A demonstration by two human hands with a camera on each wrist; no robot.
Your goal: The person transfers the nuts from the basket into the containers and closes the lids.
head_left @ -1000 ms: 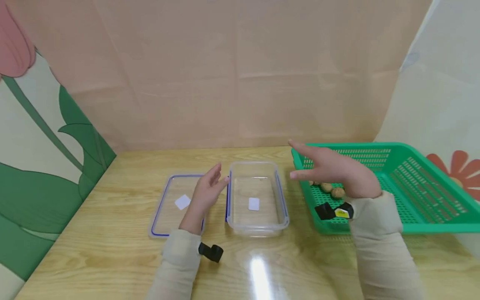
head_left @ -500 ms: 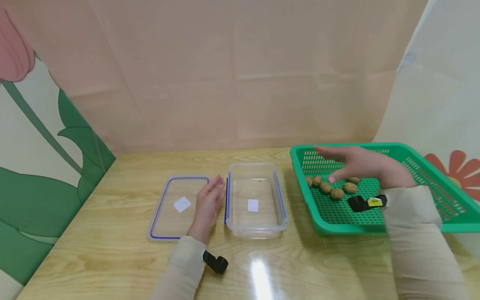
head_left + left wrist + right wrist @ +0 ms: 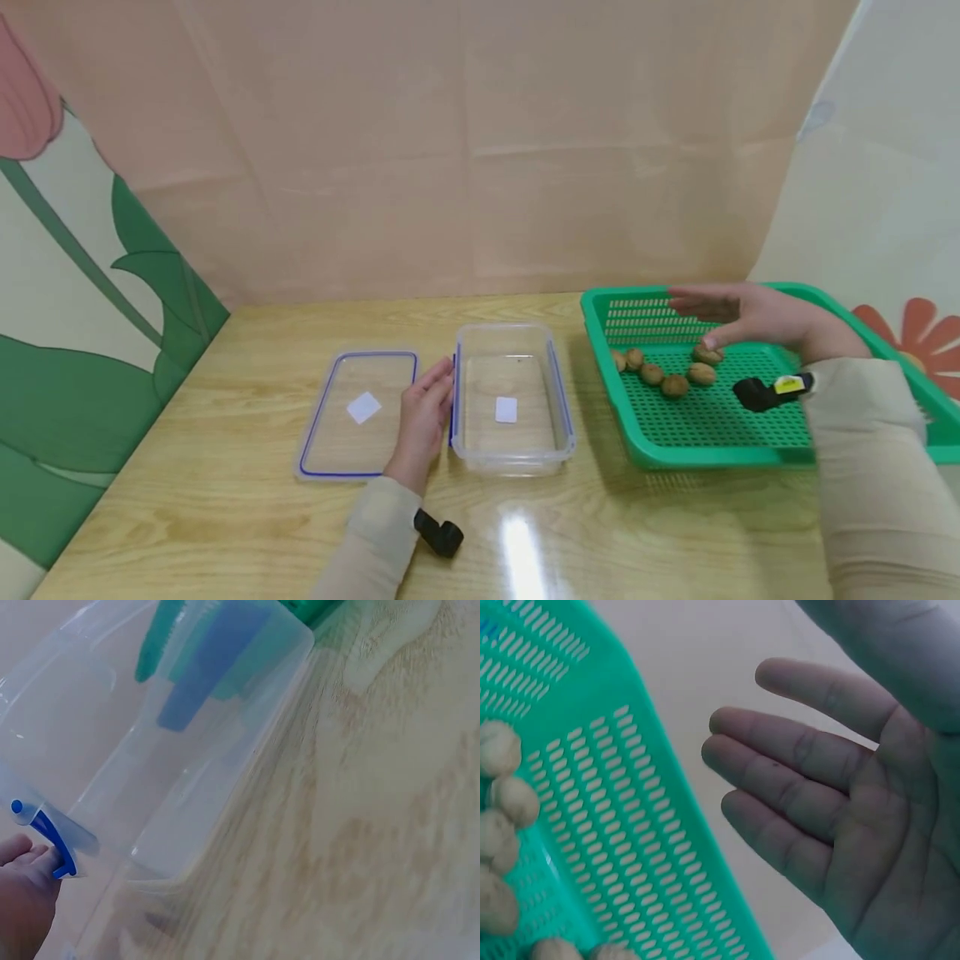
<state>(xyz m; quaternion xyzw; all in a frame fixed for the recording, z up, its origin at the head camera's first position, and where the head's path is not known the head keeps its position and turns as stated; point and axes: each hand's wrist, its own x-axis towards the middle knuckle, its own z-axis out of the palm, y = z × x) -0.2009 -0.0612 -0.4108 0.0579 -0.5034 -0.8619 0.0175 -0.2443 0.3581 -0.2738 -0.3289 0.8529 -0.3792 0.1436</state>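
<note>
A: What is the left hand doing beside the clear box?

B: Its relaxed fingers are lying along the near side, seemingly touching the blue-edged latch flap and grasping nothing. It is probably steadying the wall, though I can't tell how firmly it is pressing.

A: And the right hand?

B: It is hovering over the green basket, fingers extending, thumb standing apart, palm holding nothing. That spread is likely suiting round things like the walnuts.

A: Where are those lying?

B: They are sitting inside the basket, gathering toward its left end, so they are facing the box across a narrow gap.

A: Why is the lid lying apart?

B: It is resting flat on the tabletop, left of the box, presumably leaving the inside reachable from above.
</note>
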